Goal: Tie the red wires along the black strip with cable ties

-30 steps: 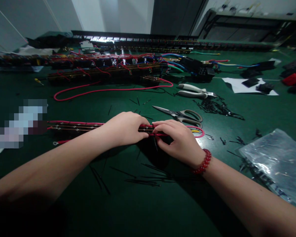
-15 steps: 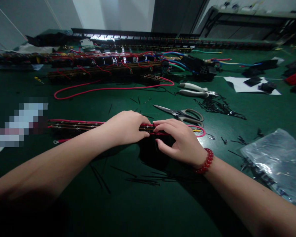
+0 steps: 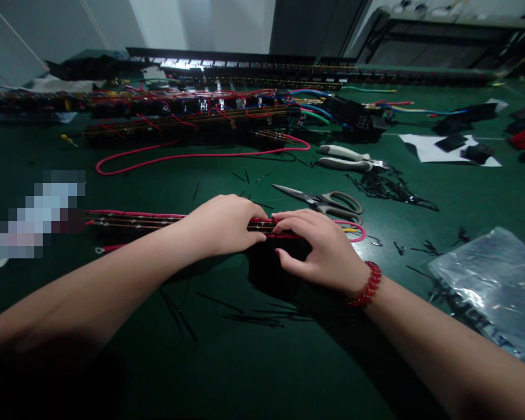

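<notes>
My left hand (image 3: 227,224) lies across a long narrow wired assembly (image 3: 133,223), with brass-coloured strips along its top and red cable at its edges. Its thumb and fingers are closed around the two sides of it. Close by on the right, my right hand (image 3: 321,245) curls over the same assembly, its fingertips touching the far edge and the thumb on the near side. Whether a thin tie is between those fingers is hidden. A pink-red cable loop (image 3: 362,232) and a yellow piece stick out beyond the right hand. A ring terminal (image 3: 100,250) shows at the left end.
Scissors (image 3: 328,201) lie just behind my right hand, with grey-handled cutters (image 3: 350,160) farther back. Black cable ties (image 3: 254,319) are scattered in front. A clear plastic bag (image 3: 494,286) sits at right. Longer wired assemblies (image 3: 192,108) and a red cable (image 3: 201,156) stretch across the back.
Both hands stay at nearly the same place on the assembly. The right hand's thumb and fingers have shifted very slightly, and the view has moved a little.
</notes>
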The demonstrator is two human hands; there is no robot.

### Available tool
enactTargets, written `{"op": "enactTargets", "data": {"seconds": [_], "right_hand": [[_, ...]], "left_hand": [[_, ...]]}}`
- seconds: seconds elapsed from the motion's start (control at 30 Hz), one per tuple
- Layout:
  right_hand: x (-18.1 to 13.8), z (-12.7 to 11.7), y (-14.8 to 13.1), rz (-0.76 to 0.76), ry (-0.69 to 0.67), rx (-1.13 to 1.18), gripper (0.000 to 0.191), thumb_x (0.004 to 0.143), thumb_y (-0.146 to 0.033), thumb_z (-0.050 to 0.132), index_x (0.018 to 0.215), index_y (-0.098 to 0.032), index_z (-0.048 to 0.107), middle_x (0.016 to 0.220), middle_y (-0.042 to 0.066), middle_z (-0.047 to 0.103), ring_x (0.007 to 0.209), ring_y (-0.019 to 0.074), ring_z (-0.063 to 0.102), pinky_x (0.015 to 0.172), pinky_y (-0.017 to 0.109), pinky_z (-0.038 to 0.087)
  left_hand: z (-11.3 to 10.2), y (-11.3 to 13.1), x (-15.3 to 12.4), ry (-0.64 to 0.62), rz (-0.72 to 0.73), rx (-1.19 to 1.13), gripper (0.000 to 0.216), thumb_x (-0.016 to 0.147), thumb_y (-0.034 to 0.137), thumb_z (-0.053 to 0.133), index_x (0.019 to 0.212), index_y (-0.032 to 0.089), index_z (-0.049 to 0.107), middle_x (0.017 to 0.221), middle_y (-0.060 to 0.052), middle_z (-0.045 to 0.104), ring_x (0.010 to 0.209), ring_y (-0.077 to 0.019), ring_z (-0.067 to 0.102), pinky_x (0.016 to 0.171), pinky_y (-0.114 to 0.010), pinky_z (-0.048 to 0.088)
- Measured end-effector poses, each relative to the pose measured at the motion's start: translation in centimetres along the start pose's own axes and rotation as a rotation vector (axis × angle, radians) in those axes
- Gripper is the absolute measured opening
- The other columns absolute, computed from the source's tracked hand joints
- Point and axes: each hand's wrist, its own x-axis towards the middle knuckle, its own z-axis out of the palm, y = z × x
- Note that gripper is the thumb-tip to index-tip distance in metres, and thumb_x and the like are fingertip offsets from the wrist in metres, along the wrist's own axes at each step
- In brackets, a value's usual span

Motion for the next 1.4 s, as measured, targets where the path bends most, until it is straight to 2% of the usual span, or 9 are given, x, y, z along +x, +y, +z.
{"op": "enactTargets", "data": {"seconds": [0.33, 1.07, 1.23, 1.4], "right_hand": [[-0.02, 0.09, 0.0, 0.009, -0.001, -0.013, 0.02, 0.077, -0.028, 0.066, 0.096, -0.02, 0.066, 0.116, 0.01, 0.072, 0.104, 0.0279, 0.066, 0.088, 0.045, 0.051], [0.08, 0.59, 0.11, 0.021, 0.059, -0.027, 0.012, 0.079, -0.022, 0.065, 0.091, -0.019, 0.067, 0.109, 0.008, 0.074, 0.099, 0.0266, 0.068, 0.085, 0.043, 0.053], [0.08, 0.7, 0.16, 0.022, 0.077, -0.015, 0.01, 0.08, -0.019, 0.063, 0.09, -0.019, 0.068, 0.108, 0.008, 0.075, 0.098, 0.0255, 0.068, 0.085, 0.042, 0.053], [0.11, 0.68, 0.11, 0.023, 0.078, -0.017, 0.011, 0.081, -0.019, 0.063, 0.09, -0.02, 0.069, 0.108, 0.008, 0.075, 0.098, 0.0254, 0.068, 0.086, 0.042, 0.053]], "left_hand": [[0.02, 0.05, 0.03, -0.003, -0.017, 0.023, 0.04, 0.086, 0.044, 0.054, 0.121, 0.033, 0.069, 0.115, -0.002, 0.073, 0.109, -0.0247, 0.066, 0.089, -0.032, 0.051], [-0.04, 0.1, -0.01, 0.005, 0.001, 0.025, 0.038, 0.086, 0.043, 0.054, 0.118, 0.033, 0.07, 0.112, -0.002, 0.074, 0.105, -0.0255, 0.067, 0.086, -0.033, 0.051], [0.04, 0.03, 0.04, 0.002, 0.005, 0.02, 0.037, 0.086, 0.043, 0.054, 0.118, 0.032, 0.07, 0.11, -0.002, 0.075, 0.104, -0.0232, 0.067, 0.085, -0.029, 0.05], [0.12, -0.05, 0.09, 0.01, 0.012, 0.023, 0.037, 0.086, 0.043, 0.053, 0.117, 0.032, 0.071, 0.111, -0.002, 0.074, 0.104, -0.0256, 0.068, 0.085, -0.033, 0.051]]}}
